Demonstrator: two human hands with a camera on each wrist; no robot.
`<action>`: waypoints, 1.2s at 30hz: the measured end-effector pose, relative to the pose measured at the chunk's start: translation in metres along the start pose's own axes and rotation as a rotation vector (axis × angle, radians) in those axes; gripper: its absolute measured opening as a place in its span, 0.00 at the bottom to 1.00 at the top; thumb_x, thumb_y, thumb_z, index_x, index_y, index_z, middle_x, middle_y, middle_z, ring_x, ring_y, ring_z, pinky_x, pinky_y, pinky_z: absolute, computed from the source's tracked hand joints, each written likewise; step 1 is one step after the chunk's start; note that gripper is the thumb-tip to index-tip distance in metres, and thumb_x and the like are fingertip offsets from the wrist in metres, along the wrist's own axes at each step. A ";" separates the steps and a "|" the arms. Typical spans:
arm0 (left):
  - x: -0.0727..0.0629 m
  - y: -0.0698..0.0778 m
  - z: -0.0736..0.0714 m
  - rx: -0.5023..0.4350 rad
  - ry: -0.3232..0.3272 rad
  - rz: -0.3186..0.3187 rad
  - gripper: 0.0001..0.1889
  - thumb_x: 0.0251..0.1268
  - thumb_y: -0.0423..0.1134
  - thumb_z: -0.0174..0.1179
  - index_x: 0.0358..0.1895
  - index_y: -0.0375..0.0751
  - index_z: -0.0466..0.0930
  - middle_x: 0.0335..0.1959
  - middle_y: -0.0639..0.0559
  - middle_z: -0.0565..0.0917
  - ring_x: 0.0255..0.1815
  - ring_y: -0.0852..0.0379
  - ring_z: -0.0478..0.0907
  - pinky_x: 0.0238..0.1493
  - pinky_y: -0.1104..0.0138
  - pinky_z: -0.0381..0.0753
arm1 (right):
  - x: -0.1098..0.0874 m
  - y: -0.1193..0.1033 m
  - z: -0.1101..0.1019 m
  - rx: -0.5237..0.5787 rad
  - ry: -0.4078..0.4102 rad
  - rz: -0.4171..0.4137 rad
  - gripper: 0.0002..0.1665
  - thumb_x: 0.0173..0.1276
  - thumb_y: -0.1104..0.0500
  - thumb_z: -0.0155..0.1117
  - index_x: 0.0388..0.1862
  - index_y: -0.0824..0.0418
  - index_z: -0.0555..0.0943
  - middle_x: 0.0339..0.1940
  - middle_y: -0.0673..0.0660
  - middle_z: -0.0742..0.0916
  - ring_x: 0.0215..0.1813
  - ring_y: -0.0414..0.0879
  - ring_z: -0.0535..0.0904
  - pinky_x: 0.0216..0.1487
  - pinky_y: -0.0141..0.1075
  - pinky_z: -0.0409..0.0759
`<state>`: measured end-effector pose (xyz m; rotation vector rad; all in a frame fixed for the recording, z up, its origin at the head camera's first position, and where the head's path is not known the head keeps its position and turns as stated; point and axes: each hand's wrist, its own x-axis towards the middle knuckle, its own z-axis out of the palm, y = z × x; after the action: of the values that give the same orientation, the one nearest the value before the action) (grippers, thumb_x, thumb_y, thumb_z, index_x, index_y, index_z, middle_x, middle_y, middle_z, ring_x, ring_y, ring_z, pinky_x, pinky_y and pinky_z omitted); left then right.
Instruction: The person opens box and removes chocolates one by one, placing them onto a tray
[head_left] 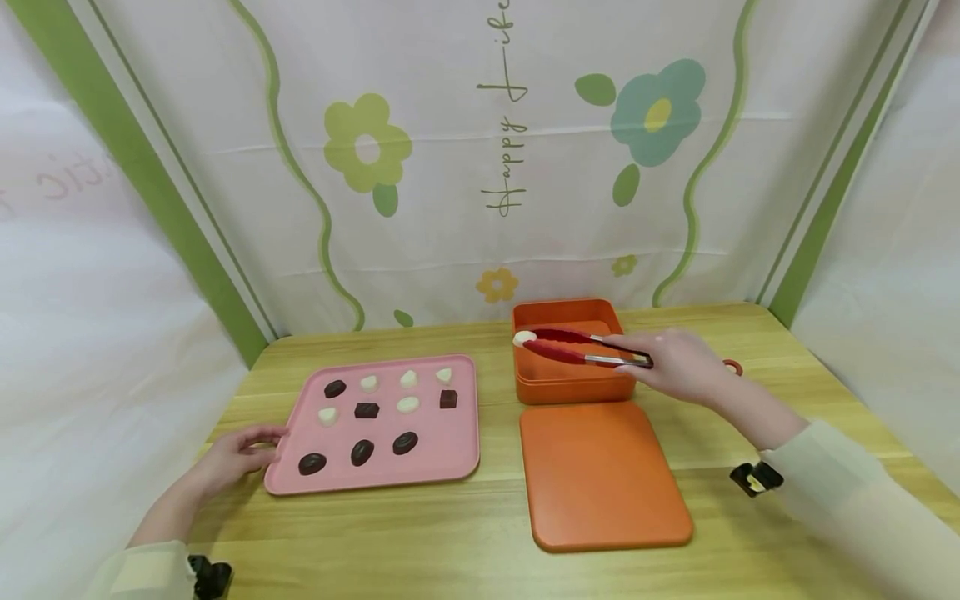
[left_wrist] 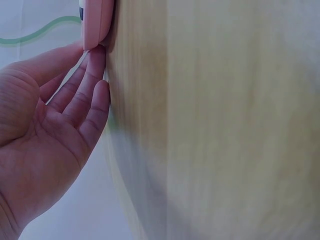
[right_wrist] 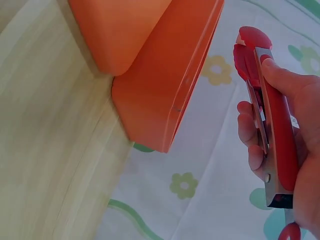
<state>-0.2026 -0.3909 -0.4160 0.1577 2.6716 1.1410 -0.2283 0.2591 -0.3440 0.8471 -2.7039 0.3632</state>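
My right hand [head_left: 678, 362] grips red-tipped kitchen tongs [right_wrist: 280, 130]. Between the tongs' tips is a white chocolate [head_left: 524, 338], held above the left side of an orange box [head_left: 573, 390]. In the right wrist view, the thumb lies along the tongs' upper arm and the fingers curl below. At the left edge of a pink tray [head_left: 442, 472], my left hand [head_left: 232, 457] pinches the rim between thumb and fingertips. Dark chocolates [head_left: 362, 452] and white chocolates [head_left: 408, 404] are spread in rough rows on the tray.
An orange lid [head_left: 603, 475] lies flat in front of the box. Part of a small orange-red loop [head_left: 733, 367] shows behind the right wrist. A printed curtain [head_left: 450, 208] hangs behind the wooden table [head_left: 420, 542], with white cloth at both sides.
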 end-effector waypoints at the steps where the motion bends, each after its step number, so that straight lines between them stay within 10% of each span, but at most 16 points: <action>1: 0.000 0.000 0.000 -0.002 -0.002 0.002 0.25 0.68 0.36 0.61 0.63 0.24 0.70 0.59 0.28 0.74 0.54 0.36 0.77 0.44 0.71 0.77 | -0.002 -0.002 0.000 -0.001 0.009 -0.012 0.30 0.62 0.51 0.72 0.64 0.45 0.79 0.10 0.40 0.65 0.11 0.35 0.53 0.17 0.32 0.58; 16: 0.000 -0.001 0.000 0.009 -0.009 0.030 0.25 0.67 0.35 0.62 0.62 0.24 0.70 0.58 0.27 0.74 0.55 0.36 0.76 0.44 0.72 0.77 | -0.018 -0.028 0.006 0.010 0.062 -0.126 0.31 0.56 0.52 0.76 0.61 0.47 0.81 0.27 0.44 0.85 0.14 0.31 0.55 0.17 0.29 0.61; 23: -0.002 0.000 -0.001 0.011 -0.011 0.025 0.25 0.67 0.35 0.61 0.62 0.23 0.70 0.58 0.27 0.74 0.54 0.36 0.77 0.44 0.72 0.77 | -0.019 -0.045 0.013 0.010 0.013 -0.166 0.32 0.57 0.51 0.76 0.62 0.47 0.80 0.47 0.51 0.88 0.24 0.34 0.76 0.26 0.31 0.75; 36: 0.000 -0.001 -0.001 0.012 -0.008 0.016 0.25 0.68 0.36 0.61 0.63 0.24 0.70 0.58 0.27 0.74 0.54 0.36 0.77 0.44 0.72 0.77 | 0.001 -0.074 0.029 0.028 -0.066 -0.288 0.26 0.61 0.48 0.72 0.57 0.53 0.83 0.46 0.50 0.88 0.35 0.42 0.85 0.30 0.33 0.79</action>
<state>-0.2030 -0.3923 -0.4155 0.1860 2.6753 1.1268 -0.1916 0.1908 -0.3589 1.2560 -2.5882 0.3138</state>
